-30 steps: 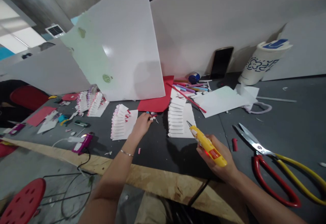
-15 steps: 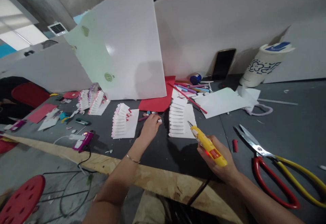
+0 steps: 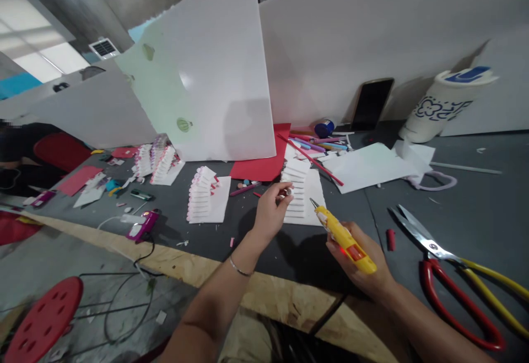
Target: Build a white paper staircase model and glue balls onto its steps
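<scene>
My left hand (image 3: 268, 211) pinches a small round piece (image 3: 289, 191), too small to name, above a white card (image 3: 317, 195). A row of white paper rolls (image 3: 295, 209) is fanned out on that card, partly hidden behind my fingers. My right hand (image 3: 367, 258) is wrapped round a yellow hot glue gun (image 3: 345, 239), its metal nozzle pointing up and left at the card's right edge. To the left lies a second card (image 3: 222, 200) bearing a fan of white rolls with pink tips (image 3: 200, 198).
Large scissors (image 3: 433, 250) with red and yellow handles lie at right, near a red stub (image 3: 390, 239). Behind are a phone (image 3: 372, 104), a white cup (image 3: 442, 104), paper scraps (image 3: 367, 167), red paper (image 3: 256, 170) and a propped white board (image 3: 223, 76). A purple power strip (image 3: 142, 226) sits left.
My left hand has moved right, from the table between the two cards to over the right card's rolls, carrying a small piece. My right hand still holds the glue gun near the card.
</scene>
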The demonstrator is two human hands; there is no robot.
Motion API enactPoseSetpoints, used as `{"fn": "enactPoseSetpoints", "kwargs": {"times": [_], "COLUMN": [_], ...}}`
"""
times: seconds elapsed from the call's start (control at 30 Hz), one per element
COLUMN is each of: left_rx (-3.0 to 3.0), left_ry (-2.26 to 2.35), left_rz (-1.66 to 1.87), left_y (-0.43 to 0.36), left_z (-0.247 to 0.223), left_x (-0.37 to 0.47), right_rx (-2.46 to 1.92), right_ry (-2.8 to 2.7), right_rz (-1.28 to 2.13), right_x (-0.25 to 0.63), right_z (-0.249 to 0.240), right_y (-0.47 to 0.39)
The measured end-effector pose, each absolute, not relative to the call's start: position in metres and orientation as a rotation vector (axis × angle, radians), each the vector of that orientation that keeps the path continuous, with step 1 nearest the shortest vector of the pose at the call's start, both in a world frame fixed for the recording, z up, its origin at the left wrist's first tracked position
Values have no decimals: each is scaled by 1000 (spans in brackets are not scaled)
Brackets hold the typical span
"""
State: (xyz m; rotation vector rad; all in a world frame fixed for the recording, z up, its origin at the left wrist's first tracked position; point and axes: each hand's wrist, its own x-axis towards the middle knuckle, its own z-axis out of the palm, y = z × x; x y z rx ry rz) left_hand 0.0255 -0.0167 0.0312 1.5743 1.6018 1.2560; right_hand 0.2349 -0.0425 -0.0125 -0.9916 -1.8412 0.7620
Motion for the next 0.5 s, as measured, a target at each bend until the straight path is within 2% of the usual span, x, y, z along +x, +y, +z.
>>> {"fn": "enactPoseSetpoints", "kwargs": {"times": [0.23, 0.5], "left_rx": [1119, 793], "left_ry": [1271, 982], "left_rz": [1348, 1253], "left_y": [-16, -19], "left_z": [16, 30], "left_x": [22, 20], "right_rx": [-939, -932], "right_ry": [-1854, -1893], "right_rz": [761, 704], "right_x": [235, 233], "right_z": [-11, -7], "right_y": [-41, -40]}}
